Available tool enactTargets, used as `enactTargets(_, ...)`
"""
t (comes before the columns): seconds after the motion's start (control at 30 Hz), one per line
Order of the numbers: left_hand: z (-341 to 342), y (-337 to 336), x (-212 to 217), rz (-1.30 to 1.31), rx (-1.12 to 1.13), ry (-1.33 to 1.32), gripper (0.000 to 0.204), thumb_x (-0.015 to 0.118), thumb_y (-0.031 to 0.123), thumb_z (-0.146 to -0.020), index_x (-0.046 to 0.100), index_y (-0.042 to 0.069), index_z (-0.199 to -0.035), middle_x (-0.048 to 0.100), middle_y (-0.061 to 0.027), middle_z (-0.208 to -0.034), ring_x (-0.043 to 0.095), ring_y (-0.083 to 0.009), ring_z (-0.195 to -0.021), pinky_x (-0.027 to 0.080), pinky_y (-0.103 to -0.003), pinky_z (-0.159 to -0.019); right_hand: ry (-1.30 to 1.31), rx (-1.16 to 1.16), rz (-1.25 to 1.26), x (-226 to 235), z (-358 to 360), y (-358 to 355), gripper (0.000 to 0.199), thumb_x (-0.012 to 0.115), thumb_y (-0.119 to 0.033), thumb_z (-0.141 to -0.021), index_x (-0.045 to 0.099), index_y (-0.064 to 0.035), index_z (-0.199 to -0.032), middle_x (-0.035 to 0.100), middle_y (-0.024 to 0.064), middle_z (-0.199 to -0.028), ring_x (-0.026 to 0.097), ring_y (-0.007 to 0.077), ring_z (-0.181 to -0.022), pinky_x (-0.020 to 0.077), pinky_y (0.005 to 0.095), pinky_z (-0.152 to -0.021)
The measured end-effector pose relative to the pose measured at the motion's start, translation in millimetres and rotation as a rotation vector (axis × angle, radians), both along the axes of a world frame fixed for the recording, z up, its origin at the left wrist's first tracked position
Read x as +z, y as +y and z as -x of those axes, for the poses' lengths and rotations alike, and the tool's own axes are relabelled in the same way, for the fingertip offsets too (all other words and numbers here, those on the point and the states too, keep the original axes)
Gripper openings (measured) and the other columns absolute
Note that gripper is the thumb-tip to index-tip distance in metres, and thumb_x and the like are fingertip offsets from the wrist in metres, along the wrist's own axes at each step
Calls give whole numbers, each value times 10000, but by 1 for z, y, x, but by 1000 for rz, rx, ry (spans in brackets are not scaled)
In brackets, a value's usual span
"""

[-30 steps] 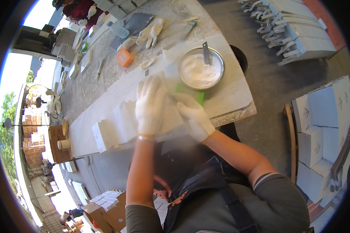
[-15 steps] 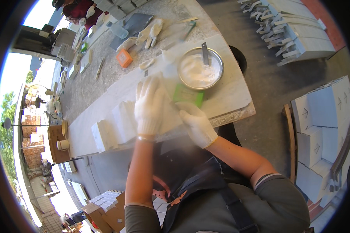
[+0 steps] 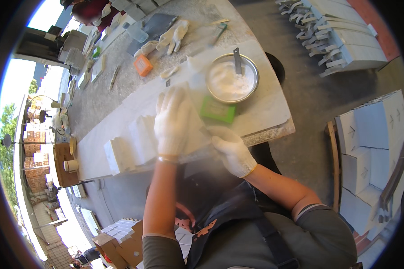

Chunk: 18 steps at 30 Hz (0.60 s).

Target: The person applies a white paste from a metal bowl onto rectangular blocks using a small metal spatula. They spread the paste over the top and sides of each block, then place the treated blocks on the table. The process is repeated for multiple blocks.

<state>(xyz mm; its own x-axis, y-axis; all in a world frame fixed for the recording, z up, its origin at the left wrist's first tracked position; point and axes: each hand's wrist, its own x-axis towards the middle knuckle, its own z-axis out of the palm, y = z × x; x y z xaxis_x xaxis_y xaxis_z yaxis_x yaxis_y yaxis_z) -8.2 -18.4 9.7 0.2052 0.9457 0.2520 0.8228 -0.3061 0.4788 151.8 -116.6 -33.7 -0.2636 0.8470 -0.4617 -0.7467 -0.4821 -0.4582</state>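
From the head camera, your left hand [image 3: 173, 121], in a white knit glove, lies flat with fingers spread on top of a pale white block [image 3: 191, 134] that sits at the near edge of the desk [image 3: 265, 112]; its grip is wide, pressing down on the block and not closed around it. Your right hand [image 3: 232, 152], also gloved, is at the block's right end, just over the desk's edge, fingers curled in a narrow grip; whether it pinches the block or a small tool there you cannot tell. To the left of your left hand, more white blocks [image 3: 130, 148] stand in a row along the same edge, touching one another. Just beyond your hands lies a green sponge-like pad [image 3: 217, 110], and behind it, nearly touching, a round metal bowl [image 3: 232, 78] of white powder or paste with a flat tool [image 3: 237, 60] standing in it. Farther back rest an orange block [image 3: 142, 65] and a spare pair of white gloves [image 3: 175, 36]. On the floor to your right stand stacked white boxes [image 3: 372, 134].
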Motion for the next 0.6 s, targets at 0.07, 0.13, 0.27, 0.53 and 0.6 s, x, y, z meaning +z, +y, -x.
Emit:
enactTargets(0.07,1,2,0,-2,-24,-36,445,567,279,-1060,624,13,-1412,580,-203,-1499,461,-419,-1444,351,-463,-1209,79,-42,-85,-4,0,1,321,596,-130,-1051,617,-22,-1352,617,15,-967,544,109,-758,440,248,-674)
enactTargets(0.13,2,2,0,-7,-20,-17,445,567,277,-1061,621,15,-1417,577,-205,-1501,455,-419,-1450,346,-463,-1213,109,-54,-99,-9,3,6,353,615,-134,-1038,602,-19,-1371,629,47,-1104,576,125,-818,460,262,-705)
enactTargets(0.27,3,1,-2,-12,-11,-6,449,568,274,-1060,618,18,-1426,572,-214,-1504,448,-419,-1455,339,-465,-1219,101,-8,-105,-17,2,3,412,646,-132,-1017,574,-23,-1408,645,109,-1395,638,155,-964,510,294,-797)
enactTargets(0.53,3,2,-4,-36,3,11,426,591,260,-1038,634,63,-1413,587,-184,-1497,456,-447,-1446,381,-483,-1184,87,-76,-121,-13,4,10,333,589,-142,-1062,604,-20,-1372,608,14,-961,541,112,-767,472,258,-710)
enactTargets(0.6,3,1,-2,-6,2,-3,438,563,270,-1065,620,34,-1430,571,-204,-1511,435,-452,-1463,338,-483,-1220,17,-81,-127,-13,10,21,334,590,-148,-1064,606,-20,-1371,606,10,-974,542,105,-772,474,257,-715)
